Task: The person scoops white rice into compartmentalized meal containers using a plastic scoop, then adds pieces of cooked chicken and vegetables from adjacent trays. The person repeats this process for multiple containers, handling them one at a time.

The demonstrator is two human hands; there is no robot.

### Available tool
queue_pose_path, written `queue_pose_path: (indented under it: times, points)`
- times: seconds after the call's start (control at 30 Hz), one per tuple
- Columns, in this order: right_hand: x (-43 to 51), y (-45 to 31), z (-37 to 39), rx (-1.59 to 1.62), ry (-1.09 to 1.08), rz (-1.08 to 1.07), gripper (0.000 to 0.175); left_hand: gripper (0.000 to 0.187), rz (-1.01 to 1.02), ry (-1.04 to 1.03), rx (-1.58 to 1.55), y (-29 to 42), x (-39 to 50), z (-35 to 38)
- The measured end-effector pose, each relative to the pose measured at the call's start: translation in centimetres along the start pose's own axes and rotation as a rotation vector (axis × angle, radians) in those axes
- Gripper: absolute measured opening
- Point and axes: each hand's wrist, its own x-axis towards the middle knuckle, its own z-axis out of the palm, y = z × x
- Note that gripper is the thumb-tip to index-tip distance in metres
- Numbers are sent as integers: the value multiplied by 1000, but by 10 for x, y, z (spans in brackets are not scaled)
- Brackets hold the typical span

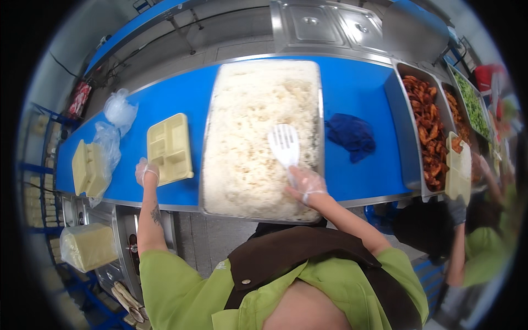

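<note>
A large steel pan [208, 198] full of cooked white rice [247, 136] stands in front of me. My right hand [307, 183], in a clear plastic glove, grips the handle of a white slotted plastic turner [284, 142]. Its slotted blade is over the right half of the rice; whether it touches the grains I cannot tell. To the left of the pan is a pale yellow compartment tray [170, 150] with nothing in its compartments. My left hand [147, 171], also gloved, holds that tray at its lower left edge, with the fingertips partly hidden.
A dark blue cloth [351, 136] lies right of the pan. Farther right are steel pans of reddish-brown cooked meat [425, 128] and chopped greens [470, 101]. A co-worker's gloved hand [457, 211] holds a filled tray [453, 173]. More yellow trays [88, 169] and plastic bags [119, 109] are at left.
</note>
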Motion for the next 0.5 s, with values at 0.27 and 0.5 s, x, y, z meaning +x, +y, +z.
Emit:
queue_pose_path:
  times: [0.27,0.5]
  points:
    - [1,0,-17,688,-65,466,39,21,301,-149,-234,-99,81,113]
    - [34,19,-72,417,355,275,55,28,396,-134,-365,-108,111,135]
